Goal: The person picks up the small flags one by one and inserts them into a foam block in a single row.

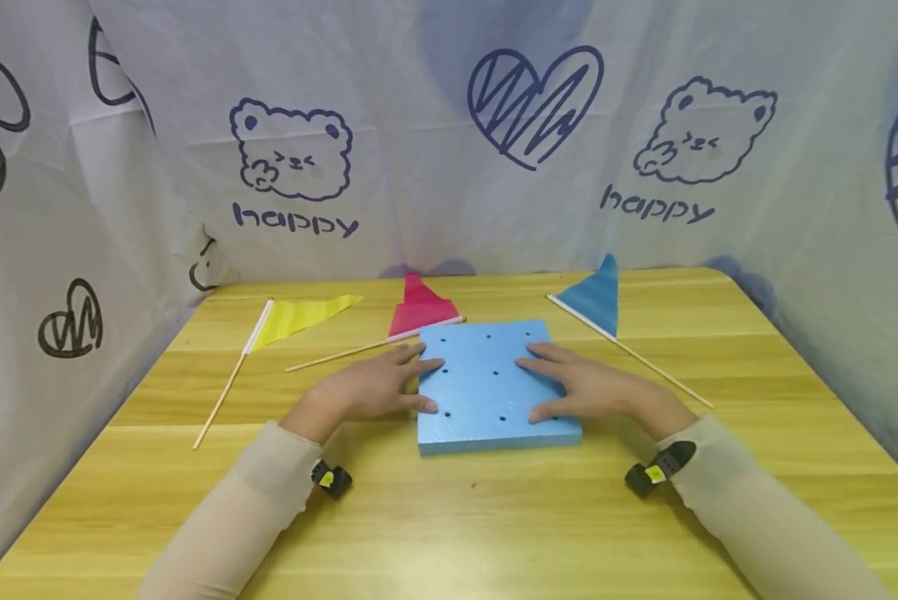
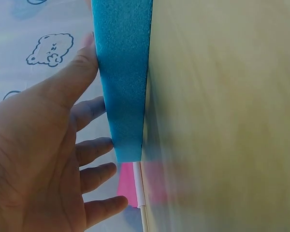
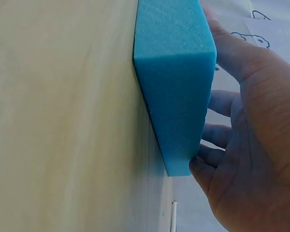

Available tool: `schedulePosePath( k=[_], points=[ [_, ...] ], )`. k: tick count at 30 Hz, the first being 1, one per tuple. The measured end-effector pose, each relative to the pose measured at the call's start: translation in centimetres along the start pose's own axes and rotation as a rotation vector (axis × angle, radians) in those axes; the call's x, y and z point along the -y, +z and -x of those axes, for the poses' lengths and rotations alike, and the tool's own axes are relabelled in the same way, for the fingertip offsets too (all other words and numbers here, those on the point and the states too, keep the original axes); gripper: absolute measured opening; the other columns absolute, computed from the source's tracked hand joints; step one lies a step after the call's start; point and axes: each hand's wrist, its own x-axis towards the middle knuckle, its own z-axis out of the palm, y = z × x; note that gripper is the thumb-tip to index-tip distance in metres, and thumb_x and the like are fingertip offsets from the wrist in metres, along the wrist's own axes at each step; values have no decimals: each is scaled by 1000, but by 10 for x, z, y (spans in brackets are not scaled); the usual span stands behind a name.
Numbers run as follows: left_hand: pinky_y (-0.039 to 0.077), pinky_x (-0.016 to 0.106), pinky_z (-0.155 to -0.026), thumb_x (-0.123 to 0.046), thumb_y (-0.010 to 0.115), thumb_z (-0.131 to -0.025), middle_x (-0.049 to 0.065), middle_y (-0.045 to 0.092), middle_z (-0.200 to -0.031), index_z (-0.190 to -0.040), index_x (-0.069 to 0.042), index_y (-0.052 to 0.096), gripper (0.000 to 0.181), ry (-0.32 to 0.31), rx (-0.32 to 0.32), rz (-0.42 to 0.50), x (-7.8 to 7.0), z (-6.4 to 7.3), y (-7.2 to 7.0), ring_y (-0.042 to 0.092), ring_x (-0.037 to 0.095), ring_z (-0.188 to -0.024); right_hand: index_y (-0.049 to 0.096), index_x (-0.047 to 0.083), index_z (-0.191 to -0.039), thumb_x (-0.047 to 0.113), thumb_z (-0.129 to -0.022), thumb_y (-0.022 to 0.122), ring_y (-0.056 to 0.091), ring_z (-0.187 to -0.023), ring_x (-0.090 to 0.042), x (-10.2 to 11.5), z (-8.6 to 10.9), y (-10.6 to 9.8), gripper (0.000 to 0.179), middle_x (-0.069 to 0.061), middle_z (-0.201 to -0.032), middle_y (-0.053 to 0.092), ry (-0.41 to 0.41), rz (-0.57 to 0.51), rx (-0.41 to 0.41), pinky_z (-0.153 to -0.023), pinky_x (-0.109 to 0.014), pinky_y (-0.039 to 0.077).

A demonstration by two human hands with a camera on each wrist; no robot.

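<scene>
A light blue foam block (image 1: 471, 392) with several small holes in its top lies flat on the wooden table. My left hand (image 1: 373, 385) rests on its left edge, fingers spread and fairly straight across the top. On the opposite edge, my right hand (image 1: 587, 385) lies the same way, its thumb near a front hole. The left wrist view shows the thumb and fingertips along the block's upper edge (image 2: 123, 87), with the palm off to the side. From the right wrist, the block's side (image 3: 176, 96) shows, and the fingers touch only its upper edge.
A yellow flag (image 1: 298, 321) on a stick lies at the left. Behind the block is a pink flag (image 1: 422, 310), its stick pointing left. A blue flag (image 1: 597, 298) lies at the back right. White printed cloth (image 1: 418, 192) hangs behind the table (image 1: 449, 533).
</scene>
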Motion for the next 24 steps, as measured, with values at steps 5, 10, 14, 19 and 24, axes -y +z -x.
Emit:
schedulePosePath(
  k=[5, 10, 14, 19, 24],
  points=[
    [28, 53, -112, -75, 45, -85, 1, 8, -164, -156, -37, 23, 84, 2, 5, 18, 2, 0, -2, 11, 28, -148, 33, 16, -154, 68, -85, 59, 14, -147, -35, -4, -2, -2, 91, -10, -162, 18, -4, -9, -19, -114, -54, 21],
    [26, 52, -113, -74, 46, -86, 1, 11, -164, -157, -33, 22, 85, 44, -8, 22, -1, 3, -4, 12, 28, -148, 37, 12, -152, 63, -88, 59, 23, -144, -35, -13, 0, -8, 85, -13, -158, 27, -64, -8, -102, -114, -52, 23],
    [26, 50, -113, -72, 49, -87, 4, 12, -163, -158, -28, 20, 89, 76, -12, 3, -8, 5, -6, 15, 29, -147, 40, 9, -150, 58, -89, 61, 27, -142, -35, -21, 3, -16, 81, -15, -155, 33, -90, -37, -170, -114, -53, 23],
    [30, 46, -113, -77, 50, -82, 3, 10, -164, -158, -27, 18, 97, 61, 2, -21, -15, 8, -4, 17, 27, -147, 43, 9, -147, 52, -90, 65, 32, -140, -34, -34, 8, -24, 75, -14, -151, 40, -46, -111, -219, -112, -54, 28],
    [31, 44, -112, -80, 51, -78, 1, 9, -164, -158, -27, 17, 102, 32, 32, -16, -17, 15, 0, 17, 26, -147, 44, 10, -147, 47, -89, 69, 40, -134, -38, -51, 16, -31, 73, -15, -146, 45, 35, -149, -258, -106, -57, 35]
  ],
)
